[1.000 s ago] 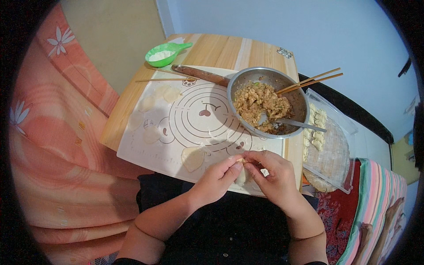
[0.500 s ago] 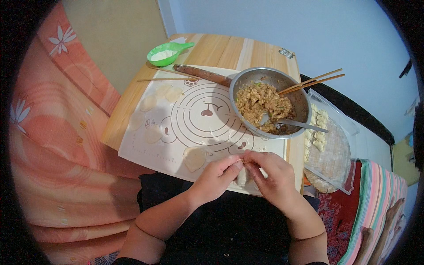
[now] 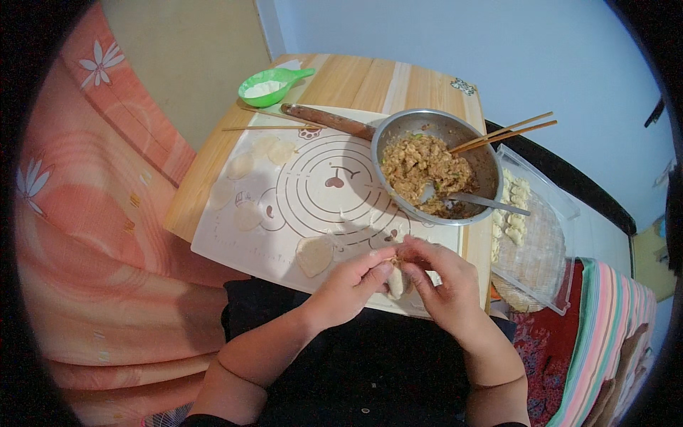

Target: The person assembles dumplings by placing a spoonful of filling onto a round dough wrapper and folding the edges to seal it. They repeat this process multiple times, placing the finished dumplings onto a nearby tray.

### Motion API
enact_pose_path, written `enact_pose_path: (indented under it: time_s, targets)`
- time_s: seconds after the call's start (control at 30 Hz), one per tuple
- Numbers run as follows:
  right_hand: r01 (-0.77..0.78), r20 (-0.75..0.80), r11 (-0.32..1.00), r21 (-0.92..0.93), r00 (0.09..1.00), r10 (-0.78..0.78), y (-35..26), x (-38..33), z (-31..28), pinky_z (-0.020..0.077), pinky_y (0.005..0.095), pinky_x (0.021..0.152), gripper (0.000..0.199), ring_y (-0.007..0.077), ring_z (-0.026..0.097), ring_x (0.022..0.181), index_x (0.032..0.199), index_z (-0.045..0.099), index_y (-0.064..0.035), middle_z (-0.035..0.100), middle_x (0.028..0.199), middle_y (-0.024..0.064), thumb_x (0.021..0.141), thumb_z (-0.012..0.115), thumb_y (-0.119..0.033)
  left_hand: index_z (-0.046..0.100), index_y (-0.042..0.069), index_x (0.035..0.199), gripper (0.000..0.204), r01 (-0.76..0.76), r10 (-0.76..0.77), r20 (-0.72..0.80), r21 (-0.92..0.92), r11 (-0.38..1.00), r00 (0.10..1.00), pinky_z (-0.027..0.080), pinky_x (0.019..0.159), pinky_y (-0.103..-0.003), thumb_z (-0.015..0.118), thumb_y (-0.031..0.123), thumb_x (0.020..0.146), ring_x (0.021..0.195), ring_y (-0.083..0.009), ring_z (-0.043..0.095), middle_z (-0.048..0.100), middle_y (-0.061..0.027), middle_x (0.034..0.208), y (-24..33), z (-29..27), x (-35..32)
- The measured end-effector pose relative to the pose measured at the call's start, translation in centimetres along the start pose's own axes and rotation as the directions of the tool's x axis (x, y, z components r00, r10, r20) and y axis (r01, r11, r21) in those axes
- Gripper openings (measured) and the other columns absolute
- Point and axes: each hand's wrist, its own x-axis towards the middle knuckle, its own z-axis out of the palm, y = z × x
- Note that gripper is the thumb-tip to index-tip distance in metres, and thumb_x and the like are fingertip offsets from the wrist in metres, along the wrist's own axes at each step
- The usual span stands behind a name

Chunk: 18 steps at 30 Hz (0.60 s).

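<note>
A partly folded dumpling (image 3: 395, 282) is held between my hands over the near edge of the white dough mat (image 3: 235, 267). My left hand (image 3: 348, 286) closes on its left side, thumb and forefinger at the upper edge. From the right, my right hand (image 3: 447, 279) has its thumb and curled fingers at the same edge; its fingertips partly cover the dough. Some filling seems to show at the top. Left of my hands lies a round dough wrapper (image 3: 314, 255), and several more wrappers (image 3: 248, 215) spread along the mat's left side.
A steel bowl (image 3: 378, 153) of minced filling stands at the mat's right, with chopsticks (image 3: 516, 134) and a spoon (image 3: 498, 205). Behind are a rolling pin (image 3: 327, 119) and a green scoop (image 3: 292, 77) of flour. A clear tray (image 3: 544, 256) at right carries several dumplings (image 3: 515, 206).
My right fingers have lifted and opened slightly from the dumpling's upper edge. The dumpling has tilted, and more of it shows between my hands.
</note>
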Motion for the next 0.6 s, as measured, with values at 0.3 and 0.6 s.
enact_pose_path:
  time_s: [0.3, 0.6]
  targets:
    - [0.105, 0.034, 0.986, -0.126, 0.994, -0.101, -0.4, -0.1, -0.2, 0.0504, 0.0346, 0.061, 0.042, 0.0259, 0.061, 0.073, 0.116, 0.055, -0.0054, 0.061, 0.085, 0.0109, 0.076, 0.065, 0.000, 0.048, 0.001, 0.126, 0.033, -0.085, 0.092, -0.018, 0.235, 0.968, 0.996, 0.047, 0.083, -0.027, 0.046, 0.014, 0.096, 0.102, -0.0117, 0.054, 0.058, -0.0077, 0.115, 1.4, 0.4, -0.3]
    - [0.036, -0.092, 0.998, 0.043, 0.995, -0.032, -0.5, 0.0, 0.2, 0.0496, 0.0339, 0.061, 0.042, 0.0263, 0.059, 0.071, 0.114, 0.057, -0.0065, 0.060, 0.083, 0.0092, 0.074, 0.066, 0.000, 0.045, 0.002, 0.129, 0.036, -0.259, 0.264, -0.129, 0.053, 0.964, 0.956, 0.040, 0.095, -0.027, 0.049, 0.009, 0.093, 0.114, -0.0141, 0.050, 0.053, -0.0103, 0.126, 0.5, 0.7, -0.2]
